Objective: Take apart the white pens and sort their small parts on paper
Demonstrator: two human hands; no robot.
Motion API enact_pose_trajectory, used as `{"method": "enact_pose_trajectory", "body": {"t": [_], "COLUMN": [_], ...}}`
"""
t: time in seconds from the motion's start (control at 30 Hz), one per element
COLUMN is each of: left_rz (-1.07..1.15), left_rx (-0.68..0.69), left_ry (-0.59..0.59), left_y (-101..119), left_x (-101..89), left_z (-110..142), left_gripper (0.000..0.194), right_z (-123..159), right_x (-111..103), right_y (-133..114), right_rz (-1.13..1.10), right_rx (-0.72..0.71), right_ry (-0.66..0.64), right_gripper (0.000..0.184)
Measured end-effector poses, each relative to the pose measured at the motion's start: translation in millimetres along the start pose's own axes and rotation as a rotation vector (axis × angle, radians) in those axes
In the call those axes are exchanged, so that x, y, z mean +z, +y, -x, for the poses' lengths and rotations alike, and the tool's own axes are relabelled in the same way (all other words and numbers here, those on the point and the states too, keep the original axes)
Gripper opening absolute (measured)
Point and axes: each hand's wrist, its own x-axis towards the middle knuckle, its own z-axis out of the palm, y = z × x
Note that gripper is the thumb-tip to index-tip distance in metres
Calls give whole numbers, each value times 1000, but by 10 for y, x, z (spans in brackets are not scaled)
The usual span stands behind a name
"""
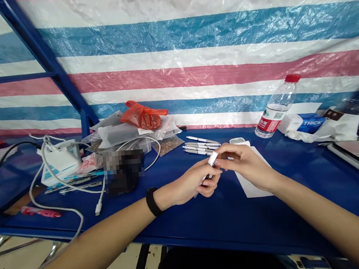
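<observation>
Just above the blue table (231, 226), clasped a slim white-ended item (212, 159) in the left hand (191, 182), held the right hand (248, 164) bent at its tip, pinch impossible to confirm; had several pens (199, 145) apparently set down beyond, this piece not yet released

Bare forearms (97, 244) cross the near edge of the blue tabletop (228, 222); the left hand (199, 181) curls its fingers, the right hand (248, 164) arches beside it, pinching.
</observation>
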Motion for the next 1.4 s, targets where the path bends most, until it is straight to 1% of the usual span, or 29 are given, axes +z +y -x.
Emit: {"method": "enact_pose_trajectory", "body": {"t": [0.1,0.23,0.27,0.4,0.47,0.57,0.6,0.67,0.8,0.87,0.93,1.0,1.03,1.1,1.17,1.2,1.23,1.27,1.33,1.4], "left_rz": [29,34,38,49,49,69,76,78,20,-3,-13,-25,-43,-124,-275,-366,-449,-518,-606,-639], "left_rx": [10,-17,-22,-62,-80,-84,-84,-84,-82,-77,-71,-73,-68,-14,94,146,184,202,194,171], "left_ry": [-64,-24,-40,-172,-190,-210,-214,-213,-173,-150,-112,-44,7,144,280,323,341,330,276,227], "left_y": [-4,-9,-11,-27,-39,-55,-58,-60,-55,-58,-71,-89,-97,-103,-95,-90,-87,-87,-99,-119], "left_x": [-22,-32,-31,-37,-47,-61,-63,-60,-26,-3,10,5,-4,-27,-45,-48,-45,-37,-11,18], "left_z": [0,3,7,22,23,17,15,11,10,5,-8,-26,-34,-38,-25,-13,1,15,37,50], "left_gripper": [14,18,18,26,27,20,16,11,16,14,12,11,11,10,11,14,17,20,26,30], "right_z": [13,31,34,39,38,30,24,9,-17,-22,-26,-41,-55,-91,-127,-140,-147,-149,-134,-103], "right_x": [-15,-28,-31,-39,-35,-31,-40,-83,-225,-257,-239,-201,-190,-208,-277,-319,-358,-387,-398,-340], "right_y": [-22,-44,-49,-58,-54,-47,-50,-68,-142,-170,-170,-140,-116,-59,-8,9,17,17,-5,-37], "right_rz": [-46,-17,0,44,58,56,37,-46,-309,-371,-373,-359,-356,-372,-398,-406,-405,-395,-350,-303], "right_rx": [9,-52,-65,-69,-81,-112,-119,-125,-126,-120,-102,-88,-88,-96,-106,-113,-125,-144,-214,-312], "right_ry": [-15,-35,-45,-115,-126,-102,-74,24,268,318,316,317,343,455,597,655,695,715,711,678], "right_gripper": [29,26,25,27,29,30,30,30,29,31,33,35,35,35,35,35,34,33,29,25]}}
